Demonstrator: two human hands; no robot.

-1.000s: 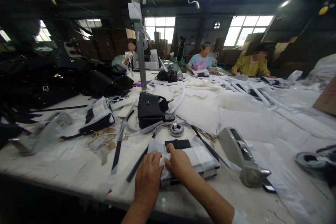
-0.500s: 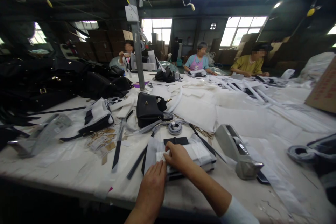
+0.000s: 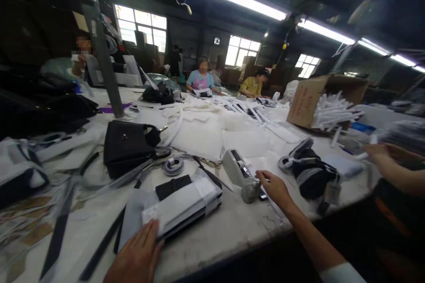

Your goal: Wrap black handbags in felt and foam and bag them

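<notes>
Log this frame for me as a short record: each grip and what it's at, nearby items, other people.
Left grip: fingers extended on the near left end of the white-wrapped bundle
Right grip: at the front end of the gray tape dispenser; contact unclear
Bundle state: lying flat on the table
Beyond bundle: black handbag, gray coil
Farther right: cardboard box with white tubes
Other people: pink apron and yellow top across the table; another's hand at right

Left hand (image 3: 136,254) palm-down, fingers (image 3: 151,231) extended together; right forearm (image 3: 310,232) outstretched, right hand (image 3: 275,189) with fingers slightly curled.
</notes>
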